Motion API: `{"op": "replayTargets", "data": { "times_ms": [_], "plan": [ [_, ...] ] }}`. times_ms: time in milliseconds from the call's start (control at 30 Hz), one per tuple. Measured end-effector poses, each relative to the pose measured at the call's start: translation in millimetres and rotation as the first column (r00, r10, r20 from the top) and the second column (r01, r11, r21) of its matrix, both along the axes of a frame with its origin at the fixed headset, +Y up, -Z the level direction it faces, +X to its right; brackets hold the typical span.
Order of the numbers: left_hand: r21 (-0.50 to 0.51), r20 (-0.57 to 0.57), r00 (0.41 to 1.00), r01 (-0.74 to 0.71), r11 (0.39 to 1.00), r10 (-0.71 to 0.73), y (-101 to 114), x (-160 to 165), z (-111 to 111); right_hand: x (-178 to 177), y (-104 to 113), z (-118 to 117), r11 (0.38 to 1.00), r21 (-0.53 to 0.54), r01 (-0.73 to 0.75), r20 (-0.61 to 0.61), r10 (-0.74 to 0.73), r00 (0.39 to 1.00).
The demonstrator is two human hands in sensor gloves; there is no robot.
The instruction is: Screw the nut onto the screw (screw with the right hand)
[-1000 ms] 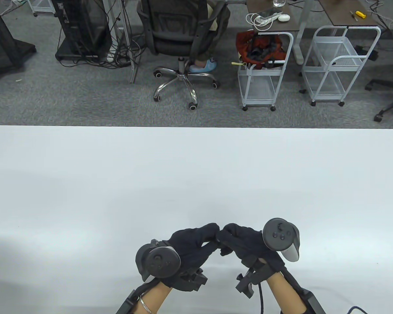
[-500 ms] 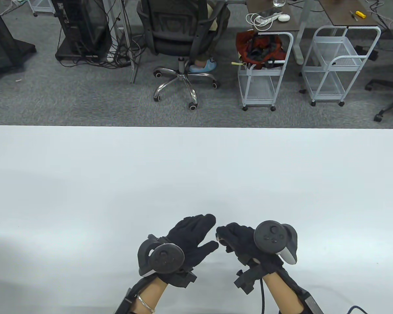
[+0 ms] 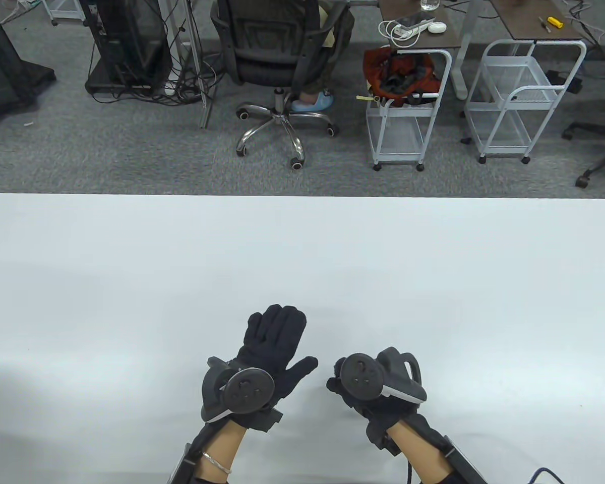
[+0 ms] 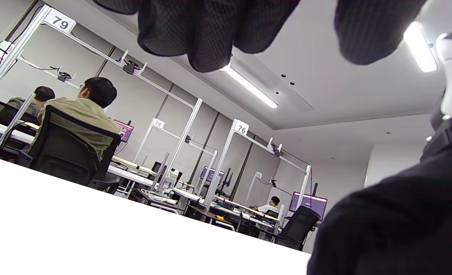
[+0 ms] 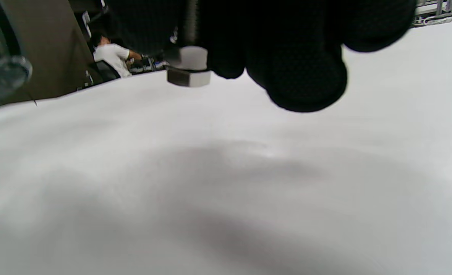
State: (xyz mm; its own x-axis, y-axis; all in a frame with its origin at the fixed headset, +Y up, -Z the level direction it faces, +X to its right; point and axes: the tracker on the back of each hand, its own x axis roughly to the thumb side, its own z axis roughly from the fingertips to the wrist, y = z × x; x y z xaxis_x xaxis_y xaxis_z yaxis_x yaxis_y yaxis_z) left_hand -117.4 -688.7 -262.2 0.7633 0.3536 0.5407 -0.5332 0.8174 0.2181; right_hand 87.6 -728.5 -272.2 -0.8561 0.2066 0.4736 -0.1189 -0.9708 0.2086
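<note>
A: The right hand (image 3: 368,398) is curled, its fingertips (image 5: 302,76) holding a grey hex piece (image 5: 187,70), probably the screw head or the nut, above the white table (image 3: 433,262)

B: And the left hand (image 3: 267,353)?

A: Spread flat, fingers straight, gripping nothing. No second part is visible

B: Then the person should bring the parts into line axially and start the thread gently, so it doesn't cross
</note>
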Motion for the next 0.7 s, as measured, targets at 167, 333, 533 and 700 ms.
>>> {"op": "replayTargets", "data": {
  "times_ms": [167,333,533,700],
  "plan": [
    [-0.005,0.0,1.0,-0.007,1.0,0.007,0,0,0,-12,-14,4,0.989,0.028,-0.144,-0.037,0.145,0.989],
    [-0.011,0.005,1.0,-0.016,1.0,0.016,-1,0,-1,-21,-25,9,0.97,0.068,-0.235,-0.071,0.24,0.968],
    [-0.014,0.011,1.0,-0.025,1.0,0.025,-1,0,0,-22,-22,10,0.966,0.07,-0.25,-0.083,0.255,0.963],
    [-0.01,0.013,1.0,-0.02,1.0,0.021,-1,0,0,-9,-4,7,0.988,0.103,-0.111,-0.049,0.116,0.992]
  ]
}}
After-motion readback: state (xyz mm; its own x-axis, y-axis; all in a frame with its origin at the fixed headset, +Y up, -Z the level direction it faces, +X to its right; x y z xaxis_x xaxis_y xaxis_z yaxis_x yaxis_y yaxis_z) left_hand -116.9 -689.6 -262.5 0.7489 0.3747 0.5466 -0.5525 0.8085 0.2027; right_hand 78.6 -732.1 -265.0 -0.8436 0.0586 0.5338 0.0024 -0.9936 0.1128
